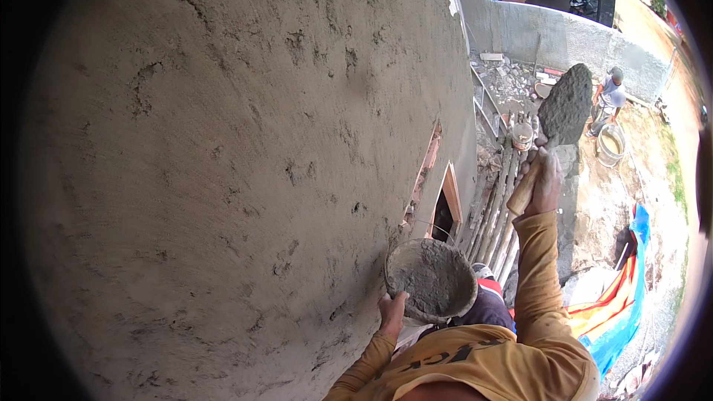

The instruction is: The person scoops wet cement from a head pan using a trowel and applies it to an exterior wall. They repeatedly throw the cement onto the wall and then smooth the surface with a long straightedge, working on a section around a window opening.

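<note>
My right hand point(548, 182) grips the wooden handle of a trowel point(568, 104), raised out to the right with a heap of wet grey mortar covering its blade. Low in front of me, my left hand point(392, 313) clasps the rim of a round bucket point(389, 271) with its thumb over the edge. Grey mortar point(434, 278) lies inside the bucket. Beside the bucket rises a big wall point(260, 178) of rough, partly smoothed grey plaster with pits and cracks. The trowel is well apart from the wall.
Wooden poles point(492, 204) form a scaffold platform below, with a small bucket point(522, 136) on it. A wood-framed window opening point(448, 204) cuts the wall. On the ground far below, a person point(610, 96) stands by a large tub point(611, 145). A blue and orange tarp point(620, 304) lies right.
</note>
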{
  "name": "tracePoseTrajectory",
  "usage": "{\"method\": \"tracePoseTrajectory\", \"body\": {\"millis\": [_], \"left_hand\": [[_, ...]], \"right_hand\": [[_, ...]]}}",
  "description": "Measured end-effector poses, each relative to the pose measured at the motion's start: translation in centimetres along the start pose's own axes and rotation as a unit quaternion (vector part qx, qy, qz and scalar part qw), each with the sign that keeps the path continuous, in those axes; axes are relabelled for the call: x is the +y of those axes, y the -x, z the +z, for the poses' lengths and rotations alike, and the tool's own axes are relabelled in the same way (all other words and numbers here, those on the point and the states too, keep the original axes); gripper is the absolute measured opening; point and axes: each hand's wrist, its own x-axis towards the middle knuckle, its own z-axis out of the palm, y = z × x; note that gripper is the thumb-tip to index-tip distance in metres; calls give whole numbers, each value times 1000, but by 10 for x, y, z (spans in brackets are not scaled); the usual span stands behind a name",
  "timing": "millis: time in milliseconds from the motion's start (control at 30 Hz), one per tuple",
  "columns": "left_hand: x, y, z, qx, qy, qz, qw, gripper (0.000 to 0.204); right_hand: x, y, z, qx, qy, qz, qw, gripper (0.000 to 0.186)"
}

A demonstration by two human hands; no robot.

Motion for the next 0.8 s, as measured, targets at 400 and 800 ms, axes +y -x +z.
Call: {"method": "tracePoseTrajectory", "body": {"millis": [400, 800], "left_hand": [[-7, 33, 1, 61, -10, -8, 998, 31], [4, 12, 3, -18, -57, 41, 997, 51]], "right_hand": [[52, -169, 185, 157, 241, -315, 905, 28], [137, 74, -80, -644, 633, 95, 420, 36]]}}
